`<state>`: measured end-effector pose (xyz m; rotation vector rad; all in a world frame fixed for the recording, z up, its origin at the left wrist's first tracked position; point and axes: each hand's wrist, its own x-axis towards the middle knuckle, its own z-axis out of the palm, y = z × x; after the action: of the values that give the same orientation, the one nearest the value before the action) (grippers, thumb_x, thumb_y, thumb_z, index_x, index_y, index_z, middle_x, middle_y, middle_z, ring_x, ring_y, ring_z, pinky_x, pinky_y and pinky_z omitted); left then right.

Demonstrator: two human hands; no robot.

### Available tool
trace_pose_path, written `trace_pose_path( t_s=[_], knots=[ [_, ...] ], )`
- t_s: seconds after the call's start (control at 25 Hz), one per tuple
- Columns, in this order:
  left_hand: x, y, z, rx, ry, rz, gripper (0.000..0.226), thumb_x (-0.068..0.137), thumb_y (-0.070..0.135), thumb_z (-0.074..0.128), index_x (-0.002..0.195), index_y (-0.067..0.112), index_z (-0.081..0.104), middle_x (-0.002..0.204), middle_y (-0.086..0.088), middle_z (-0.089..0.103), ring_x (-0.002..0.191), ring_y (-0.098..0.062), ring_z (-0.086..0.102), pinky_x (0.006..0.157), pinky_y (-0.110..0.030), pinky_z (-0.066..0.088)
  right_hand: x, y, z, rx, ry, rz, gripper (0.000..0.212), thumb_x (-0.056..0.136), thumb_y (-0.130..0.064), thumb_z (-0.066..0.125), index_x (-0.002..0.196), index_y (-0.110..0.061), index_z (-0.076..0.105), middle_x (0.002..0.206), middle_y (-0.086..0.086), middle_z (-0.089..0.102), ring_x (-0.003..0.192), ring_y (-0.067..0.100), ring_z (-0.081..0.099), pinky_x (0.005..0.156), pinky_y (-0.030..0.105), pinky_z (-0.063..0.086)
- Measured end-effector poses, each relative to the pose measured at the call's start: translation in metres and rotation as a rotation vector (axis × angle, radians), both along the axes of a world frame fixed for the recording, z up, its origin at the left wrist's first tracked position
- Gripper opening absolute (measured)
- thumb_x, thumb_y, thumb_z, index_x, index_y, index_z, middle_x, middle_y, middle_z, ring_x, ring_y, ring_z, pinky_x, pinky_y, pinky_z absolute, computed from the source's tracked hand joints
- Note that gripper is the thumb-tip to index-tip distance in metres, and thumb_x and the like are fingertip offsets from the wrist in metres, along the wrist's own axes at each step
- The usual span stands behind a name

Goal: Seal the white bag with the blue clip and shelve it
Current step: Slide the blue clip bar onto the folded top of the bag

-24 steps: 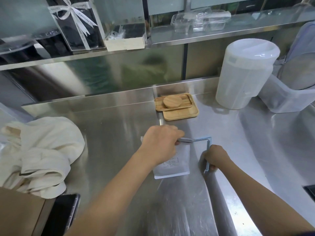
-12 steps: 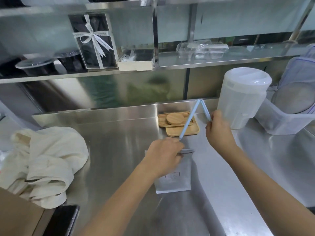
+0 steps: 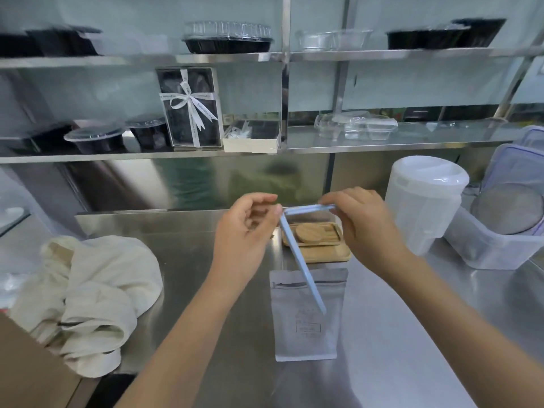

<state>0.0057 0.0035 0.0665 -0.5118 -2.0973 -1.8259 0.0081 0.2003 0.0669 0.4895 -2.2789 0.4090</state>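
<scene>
The white bag (image 3: 306, 328) lies flat on the steel counter, its zip top toward the back, with no hand on it. Above it in the air is the long blue clip (image 3: 300, 260), spread open in a V. My right hand (image 3: 362, 222) pinches the upper arm of the clip. My left hand (image 3: 247, 231) touches the clip's hinge corner with its fingertips. The lower arm of the clip hangs down over the bag's top half. The steel shelf (image 3: 412, 142) runs along the wall above the counter.
A wooden tray with a round wooden lid (image 3: 318, 240) sits behind the bag. A white plastic jug (image 3: 424, 201) and a clear bin (image 3: 494, 242) stand at the right. A crumpled cream cloth (image 3: 97, 295) lies at the left. The shelves hold black containers, a ribboned box (image 3: 191, 107) and clear boxes.
My left hand has let go of the bag and risen to the clip. My right hand lifted the clip off the counter and it now hangs open above the bag. The view tilted up.
</scene>
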Motion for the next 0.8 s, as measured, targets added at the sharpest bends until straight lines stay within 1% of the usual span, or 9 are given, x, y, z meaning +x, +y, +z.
trace_pose_path(
  t_s=[0.08, 0.2, 0.28, 0.36, 0.4, 0.52, 0.64, 0.72, 0.8],
  knots=[
    [0.004, -0.007, -0.002, -0.065, 0.01, 0.067, 0.005, 0.076, 0.018, 0.074, 0.079, 0.022, 0.071, 0.072, 0.006, 0.073, 0.067, -0.005, 0.067, 0.064, -0.014, 0.052, -0.001, -0.007, -0.005, 0.032, 0.0, 0.05, 0.027, 0.078, 0.014, 0.055, 0.093, -0.004, 0.068, 0.082, 0.015, 0.071, 0.077, 0.036, 0.062, 0.07, 0.041, 0.047],
    [0.007, -0.016, -0.016, -0.107, -0.083, 0.115, 0.007, 0.071, 0.016, 0.078, 0.069, 0.02, 0.073, 0.064, 0.004, 0.074, 0.062, -0.011, 0.069, 0.064, -0.025, 0.057, 0.001, -0.018, -0.011, 0.044, -0.012, 0.13, 0.025, 0.077, 0.011, 0.056, 0.091, -0.005, 0.07, 0.08, 0.014, 0.072, 0.075, 0.035, 0.063, 0.07, 0.041, 0.048],
    [0.004, -0.024, -0.032, -0.091, -0.161, 0.159, 0.008, 0.071, 0.015, 0.078, 0.067, 0.02, 0.074, 0.064, 0.003, 0.074, 0.06, -0.013, 0.069, 0.065, -0.03, 0.058, 0.002, -0.025, -0.016, 0.049, -0.025, 0.157, 0.026, 0.078, 0.009, 0.061, 0.096, -0.006, 0.07, 0.088, 0.012, 0.073, 0.084, 0.033, 0.064, 0.075, 0.042, 0.051],
    [0.0, -0.034, -0.051, -0.073, -0.23, 0.212, 0.012, 0.071, 0.013, 0.077, 0.064, 0.022, 0.073, 0.058, 0.005, 0.072, 0.057, -0.011, 0.067, 0.063, -0.027, 0.057, 0.004, -0.031, -0.022, 0.028, -0.049, 0.171, 0.026, 0.079, 0.005, 0.063, 0.101, -0.007, 0.068, 0.099, 0.01, 0.072, 0.093, 0.029, 0.062, 0.081, 0.041, 0.052],
    [-0.002, -0.037, -0.061, -0.057, -0.277, 0.229, 0.014, 0.072, 0.011, 0.077, 0.064, 0.022, 0.073, 0.055, 0.007, 0.071, 0.053, -0.009, 0.066, 0.061, -0.024, 0.056, 0.003, -0.033, -0.026, 0.008, -0.074, 0.194, 0.022, 0.079, 0.001, 0.064, 0.099, -0.008, 0.067, 0.098, 0.009, 0.071, 0.093, 0.028, 0.062, 0.081, 0.04, 0.051],
    [-0.004, -0.038, -0.095, 0.02, -0.489, 0.261, 0.005, 0.074, 0.006, 0.075, 0.07, 0.009, 0.074, 0.051, 0.002, 0.069, 0.04, -0.005, 0.058, 0.048, -0.013, 0.051, -0.002, -0.043, -0.039, 0.076, -0.353, 0.2, 0.007, 0.082, -0.02, 0.065, 0.087, -0.017, 0.062, 0.086, 0.002, 0.068, 0.084, 0.024, 0.061, 0.072, 0.037, 0.051],
    [-0.002, -0.031, -0.121, 0.027, -0.636, 0.26, 0.007, 0.075, 0.006, 0.074, 0.068, 0.008, 0.072, 0.058, -0.008, 0.066, 0.037, -0.004, 0.055, 0.046, -0.012, 0.047, -0.011, -0.057, -0.057, 0.251, -0.73, 0.084, 0.022, 0.081, -0.033, 0.065, 0.097, -0.021, 0.055, 0.094, 0.002, 0.065, 0.086, 0.024, 0.059, 0.064, 0.035, 0.049],
    [-0.001, -0.024, -0.13, 0.048, -0.681, 0.247, 0.013, 0.076, 0.006, 0.073, 0.064, 0.012, 0.07, 0.052, -0.004, 0.064, 0.037, -0.006, 0.055, 0.047, -0.016, 0.048, -0.013, -0.065, -0.067, 0.316, -0.766, 0.057, 0.02, 0.083, -0.031, 0.063, 0.091, -0.017, 0.053, 0.095, 0.008, 0.065, 0.088, 0.029, 0.059, 0.06, 0.033, 0.04],
    [0.0, -0.016, -0.134, 0.084, -0.702, 0.229, 0.011, 0.077, 0.004, 0.072, 0.066, 0.007, 0.07, 0.042, 0.005, 0.062, 0.035, -0.004, 0.053, 0.045, -0.014, 0.046, -0.015, -0.067, -0.071, 0.328, -0.761, 0.05, 0.024, 0.086, -0.03, 0.061, 0.073, -0.017, 0.045, 0.092, 0.01, 0.065, 0.088, 0.032, 0.058, 0.059, 0.031, 0.036]
  ],
)
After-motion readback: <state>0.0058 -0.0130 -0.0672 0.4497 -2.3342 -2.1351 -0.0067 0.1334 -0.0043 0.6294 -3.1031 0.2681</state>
